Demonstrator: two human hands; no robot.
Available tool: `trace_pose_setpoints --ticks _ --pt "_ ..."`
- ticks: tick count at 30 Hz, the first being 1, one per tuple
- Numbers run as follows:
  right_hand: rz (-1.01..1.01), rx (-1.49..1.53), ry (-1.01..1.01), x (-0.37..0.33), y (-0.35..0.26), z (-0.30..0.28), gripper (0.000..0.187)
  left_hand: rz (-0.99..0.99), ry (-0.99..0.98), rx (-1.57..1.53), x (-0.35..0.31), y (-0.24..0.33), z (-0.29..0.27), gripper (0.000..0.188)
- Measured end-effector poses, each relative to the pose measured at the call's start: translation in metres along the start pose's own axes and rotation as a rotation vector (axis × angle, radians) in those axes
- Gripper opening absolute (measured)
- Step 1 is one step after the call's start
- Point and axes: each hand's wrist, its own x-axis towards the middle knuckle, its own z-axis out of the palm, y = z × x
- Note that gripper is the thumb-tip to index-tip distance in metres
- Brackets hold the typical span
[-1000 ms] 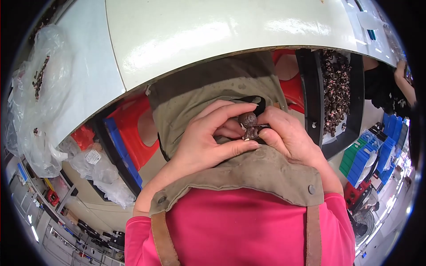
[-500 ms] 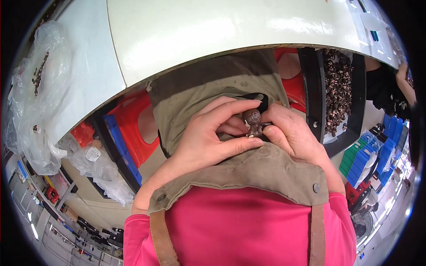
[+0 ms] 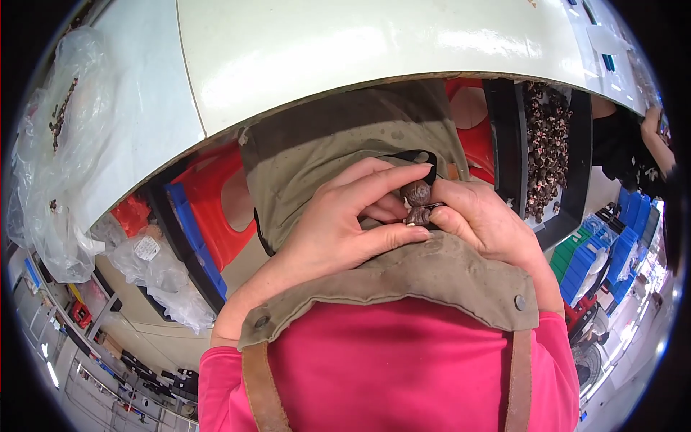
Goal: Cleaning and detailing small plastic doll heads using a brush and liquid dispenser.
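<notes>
Above my lap, a small brown figurine (image 3: 416, 194) with a round, ridged head and a narrower body sits between both hands. My left hand (image 3: 338, 212) curves around its left side, with the index finger stretched past the head and the thumb below near its base. From the right, my right hand (image 3: 489, 219) is closed, its thumb and bent index finger pinching at the figurine's body. Whether a small tool is also in those fingers cannot be made out. A black curved piece (image 3: 425, 160) shows just behind my left fingertips. Beneath lies an olive apron (image 3: 309, 173).
A pale table (image 3: 360, 43) curves ahead. On the right, a black tray (image 3: 581, 173) holds many small brown-and-pink pieces (image 3: 543, 144). Clear plastic bags (image 3: 61, 180) lie at left. Red stools (image 3: 219, 209) stand under the table; another person's arm (image 3: 656, 140) shows far right.
The figurine and both hands have shifted slightly to the right, and the figurine's head appears turned a little. The grip stays much the same.
</notes>
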Motion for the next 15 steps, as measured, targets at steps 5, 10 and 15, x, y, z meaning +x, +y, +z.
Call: trace_pose_setpoints --ticks 5,10,15 --pt "-0.043 0.082 0.004 -0.0009 0.0057 0.0022 0.027 0.005 -0.014 0.002 -0.001 0.0011 -0.0001 0.058" --pt "-0.072 0.097 0.063 -0.0038 0.004 0.0053 0.029 0.005 -0.017 0.019 -0.0012 0.0013 -0.0002 0.058" --pt "-0.063 0.05 0.092 -0.0031 0.004 0.0064 0.031 0.014 -0.02 0.02 -0.0011 -0.0007 -0.0006 0.059"
